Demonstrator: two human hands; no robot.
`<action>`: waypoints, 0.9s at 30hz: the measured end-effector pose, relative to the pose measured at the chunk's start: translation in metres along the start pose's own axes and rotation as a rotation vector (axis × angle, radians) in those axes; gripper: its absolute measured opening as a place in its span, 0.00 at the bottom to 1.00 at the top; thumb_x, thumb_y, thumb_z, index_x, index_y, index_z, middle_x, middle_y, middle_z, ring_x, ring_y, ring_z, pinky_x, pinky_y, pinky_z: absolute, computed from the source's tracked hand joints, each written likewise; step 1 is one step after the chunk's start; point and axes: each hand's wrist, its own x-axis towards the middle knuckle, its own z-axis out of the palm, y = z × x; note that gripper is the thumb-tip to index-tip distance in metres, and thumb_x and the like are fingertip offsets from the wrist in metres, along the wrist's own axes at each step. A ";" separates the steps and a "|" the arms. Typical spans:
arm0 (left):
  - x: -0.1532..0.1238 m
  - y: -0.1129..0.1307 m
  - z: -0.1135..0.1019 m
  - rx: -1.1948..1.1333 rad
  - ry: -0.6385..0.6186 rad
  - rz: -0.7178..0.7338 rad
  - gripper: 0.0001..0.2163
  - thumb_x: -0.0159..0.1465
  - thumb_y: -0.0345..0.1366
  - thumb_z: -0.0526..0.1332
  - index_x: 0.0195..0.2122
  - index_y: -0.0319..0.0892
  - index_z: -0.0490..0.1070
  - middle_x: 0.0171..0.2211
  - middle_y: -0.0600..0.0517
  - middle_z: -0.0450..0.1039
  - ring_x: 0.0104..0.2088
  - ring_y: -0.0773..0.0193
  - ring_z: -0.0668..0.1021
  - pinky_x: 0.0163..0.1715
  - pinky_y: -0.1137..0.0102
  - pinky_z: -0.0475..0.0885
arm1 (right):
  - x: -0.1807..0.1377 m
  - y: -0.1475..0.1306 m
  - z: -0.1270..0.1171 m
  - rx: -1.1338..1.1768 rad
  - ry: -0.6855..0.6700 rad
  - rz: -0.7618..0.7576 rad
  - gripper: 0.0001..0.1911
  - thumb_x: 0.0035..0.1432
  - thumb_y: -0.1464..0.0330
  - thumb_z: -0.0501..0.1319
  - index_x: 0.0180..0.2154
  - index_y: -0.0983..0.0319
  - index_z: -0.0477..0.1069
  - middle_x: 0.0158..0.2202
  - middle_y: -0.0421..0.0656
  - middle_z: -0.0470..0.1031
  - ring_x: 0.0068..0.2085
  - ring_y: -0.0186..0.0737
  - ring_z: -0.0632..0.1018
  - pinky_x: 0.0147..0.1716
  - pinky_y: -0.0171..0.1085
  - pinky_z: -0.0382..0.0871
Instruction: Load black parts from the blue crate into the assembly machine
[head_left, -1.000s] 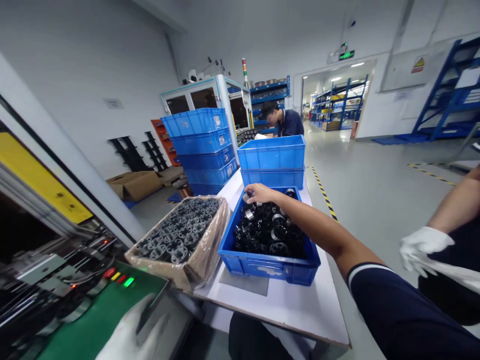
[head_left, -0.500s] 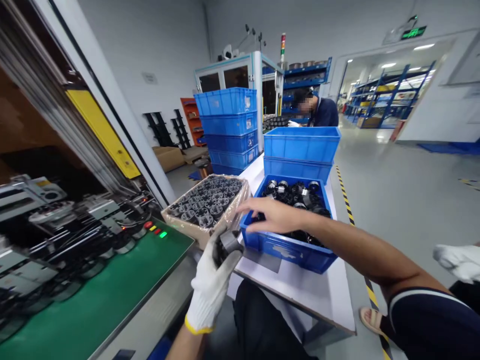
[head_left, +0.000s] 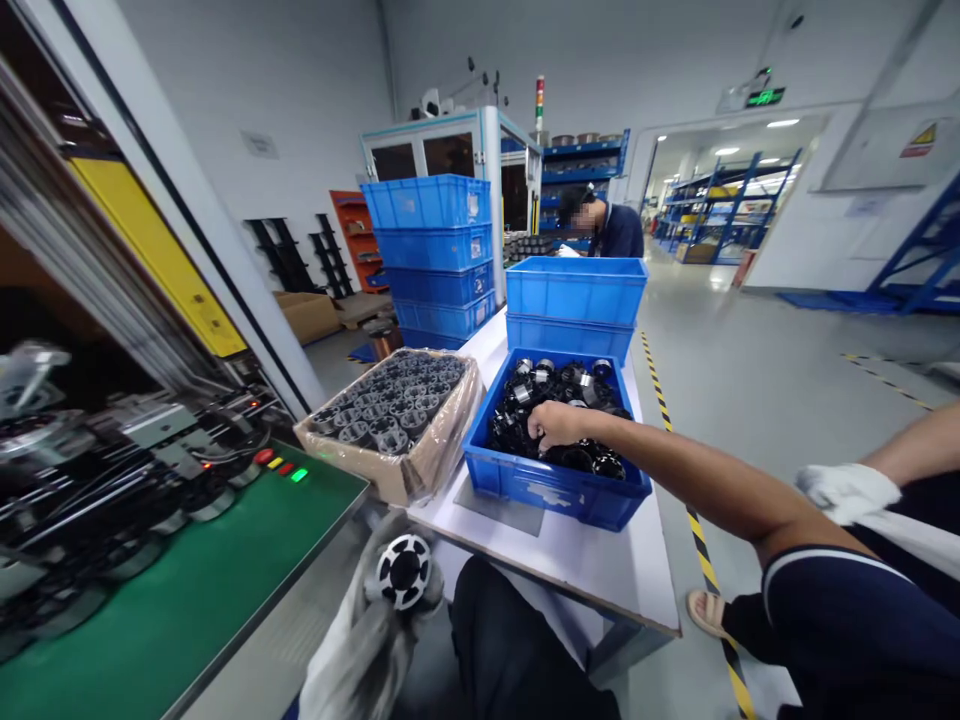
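At the far left runs a green conveyor belt [head_left: 187, 600]. Beside it the gloved left hand [head_left: 375, 630] is closed around a round slotted part [head_left: 403, 571] — its open face turned up toward the camera, low and in front of the bench [head_left: 592, 580]. Further right sits a cardboard box [head_left: 397, 420] of similar parts, then a blue bin [head_left: 555, 485], where the bare right hand [head_left: 553, 424] curls down among black rings [head_left: 577, 385]; whether it grips one cannot be told. Another person's white-gloved hand [head_left: 847, 490] hangs at the far right — well apart.

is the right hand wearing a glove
No, the right hand is bare as it reaches into the blue bin of black parts; only the left hand wears a white glove.
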 end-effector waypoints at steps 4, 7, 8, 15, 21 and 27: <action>-0.009 -0.001 0.003 0.008 -0.041 0.021 0.37 0.46 0.49 0.74 0.59 0.55 0.68 0.50 0.47 0.75 0.46 0.48 0.78 0.36 0.64 0.80 | 0.003 0.008 -0.011 0.101 0.235 0.076 0.04 0.52 0.69 0.66 0.31 0.64 0.77 0.30 0.43 0.80 0.33 0.37 0.79 0.34 0.32 0.68; -0.016 0.001 0.010 0.038 -0.078 0.094 0.37 0.46 0.48 0.74 0.59 0.53 0.67 0.50 0.47 0.74 0.41 0.53 0.79 0.32 0.67 0.78 | -0.006 -0.001 -0.018 0.152 0.440 0.116 0.10 0.55 0.71 0.62 0.40 0.67 0.73 0.34 0.46 0.79 0.36 0.40 0.78 0.37 0.36 0.69; -0.018 0.002 0.012 0.061 -0.090 0.113 0.36 0.47 0.48 0.74 0.58 0.52 0.67 0.50 0.47 0.74 0.39 0.54 0.79 0.32 0.67 0.78 | -0.014 -0.010 -0.018 0.173 0.502 0.106 0.11 0.55 0.72 0.62 0.42 0.67 0.72 0.35 0.46 0.78 0.37 0.40 0.78 0.38 0.37 0.70; -0.018 -0.007 0.022 0.342 -0.072 0.263 0.35 0.44 0.32 0.69 0.56 0.50 0.67 0.53 0.51 0.74 0.49 0.55 0.78 0.47 0.70 0.76 | -0.098 -0.136 0.019 0.298 0.816 -0.850 0.07 0.60 0.72 0.59 0.42 0.62 0.66 0.32 0.44 0.75 0.35 0.36 0.75 0.36 0.36 0.73; -0.027 -0.009 0.020 0.484 0.040 0.393 0.29 0.46 0.34 0.74 0.49 0.48 0.68 0.46 0.51 0.79 0.46 0.55 0.80 0.48 0.66 0.78 | -0.108 -0.171 0.053 0.248 0.956 -1.008 0.20 0.55 0.78 0.56 0.51 0.68 0.64 0.34 0.47 0.75 0.39 0.40 0.75 0.40 0.39 0.77; -0.035 -0.007 0.012 0.527 0.014 0.421 0.27 0.48 0.37 0.73 0.49 0.46 0.70 0.47 0.50 0.78 0.47 0.55 0.80 0.48 0.69 0.77 | -0.110 -0.164 0.058 0.392 0.968 -0.876 0.28 0.53 0.75 0.64 0.56 0.69 0.62 0.47 0.57 0.73 0.52 0.47 0.73 0.49 0.46 0.76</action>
